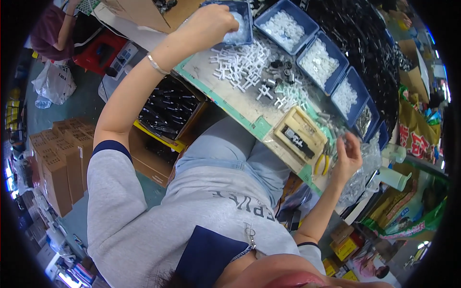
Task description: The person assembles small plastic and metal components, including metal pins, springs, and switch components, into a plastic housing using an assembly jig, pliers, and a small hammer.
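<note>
Head view: the left hand (211, 21) is curled into a blue bin (237, 24) of white parts at the worktop's (240, 103) far end — the right hand (348, 153), fingers half spread, is held beside yellow-handled pliers (322, 161) and a wooden jig (300, 134).

Brown cartons (57, 158) stack on the floor (beside a white bag (54, 82)).

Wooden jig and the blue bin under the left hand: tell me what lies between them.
In the head view, a heap of white cross-shaped parts and some small dark cylinders lie on the bench between the wooden jig and the blue bin.
</note>
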A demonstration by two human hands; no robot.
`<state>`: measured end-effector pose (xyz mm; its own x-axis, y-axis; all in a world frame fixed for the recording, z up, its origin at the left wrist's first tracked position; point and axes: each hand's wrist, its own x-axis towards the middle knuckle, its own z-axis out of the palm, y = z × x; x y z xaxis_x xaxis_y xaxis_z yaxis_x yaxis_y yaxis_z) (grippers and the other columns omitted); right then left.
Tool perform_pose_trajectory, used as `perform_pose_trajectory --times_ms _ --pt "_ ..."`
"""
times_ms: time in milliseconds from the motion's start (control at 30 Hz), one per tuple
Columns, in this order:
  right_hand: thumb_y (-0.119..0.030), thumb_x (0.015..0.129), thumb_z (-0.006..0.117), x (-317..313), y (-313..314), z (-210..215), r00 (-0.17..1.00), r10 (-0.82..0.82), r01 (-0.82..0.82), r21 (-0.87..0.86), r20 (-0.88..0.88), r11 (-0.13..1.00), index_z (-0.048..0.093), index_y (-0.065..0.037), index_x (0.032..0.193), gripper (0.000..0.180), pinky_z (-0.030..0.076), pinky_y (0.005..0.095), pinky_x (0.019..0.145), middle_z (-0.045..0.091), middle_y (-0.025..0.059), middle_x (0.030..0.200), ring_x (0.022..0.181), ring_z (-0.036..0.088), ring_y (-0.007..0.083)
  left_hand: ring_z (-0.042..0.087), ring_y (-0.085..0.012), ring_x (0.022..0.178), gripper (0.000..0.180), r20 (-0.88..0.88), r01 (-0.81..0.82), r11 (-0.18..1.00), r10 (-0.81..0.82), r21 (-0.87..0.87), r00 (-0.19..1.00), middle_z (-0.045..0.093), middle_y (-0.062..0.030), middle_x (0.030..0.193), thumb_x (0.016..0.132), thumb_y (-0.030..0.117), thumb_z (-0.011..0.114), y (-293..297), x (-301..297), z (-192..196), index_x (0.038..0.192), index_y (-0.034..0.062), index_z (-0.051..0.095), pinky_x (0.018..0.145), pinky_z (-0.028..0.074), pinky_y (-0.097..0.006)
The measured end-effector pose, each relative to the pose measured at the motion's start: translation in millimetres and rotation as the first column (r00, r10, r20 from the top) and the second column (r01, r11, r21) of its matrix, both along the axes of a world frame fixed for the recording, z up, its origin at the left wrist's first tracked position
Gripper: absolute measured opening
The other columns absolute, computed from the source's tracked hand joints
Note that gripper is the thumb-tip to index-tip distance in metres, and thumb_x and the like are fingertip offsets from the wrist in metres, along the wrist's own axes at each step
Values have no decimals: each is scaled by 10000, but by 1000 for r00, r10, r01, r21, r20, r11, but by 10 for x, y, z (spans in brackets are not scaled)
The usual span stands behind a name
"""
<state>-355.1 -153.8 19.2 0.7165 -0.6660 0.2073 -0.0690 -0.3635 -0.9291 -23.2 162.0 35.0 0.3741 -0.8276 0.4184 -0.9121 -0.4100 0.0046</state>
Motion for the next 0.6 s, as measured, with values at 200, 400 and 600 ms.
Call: perform_pose_trajectory --times_ms 200,400,600 --pt "124 759 676 236 379 321 978 168 -185 140 125 973 644 50 1037 290 520 249 793 586 109 1125 943 611 151 672 -137 816 113 -624 -110 877 -239 -467 744 704 -75 893 832 19 663 -150 -680 217 935 -16 690 719 523 -237" --pt "105 740 711 319 806 371 954 215 -280 372 207 885 634 55 1058 331 524 250 818 628 114 1094 942 628 146 668 -134 837 140 -836 -322 772 -498 -548 230 699 -83 889 841 35 676 -499 -1301 171 968 -23 689 759 544 -240" --pt "64 748 729 286 809 270 947 197 -315 616 254 722 633 50 1066 333 534 260 818 669 122 1021 913 657 165 665 -134 850 131 -839 -384 758 -536 -528 95 697 -89 901 836 6 674 -747 -1644 77 962 -27 690 773 546 -237"
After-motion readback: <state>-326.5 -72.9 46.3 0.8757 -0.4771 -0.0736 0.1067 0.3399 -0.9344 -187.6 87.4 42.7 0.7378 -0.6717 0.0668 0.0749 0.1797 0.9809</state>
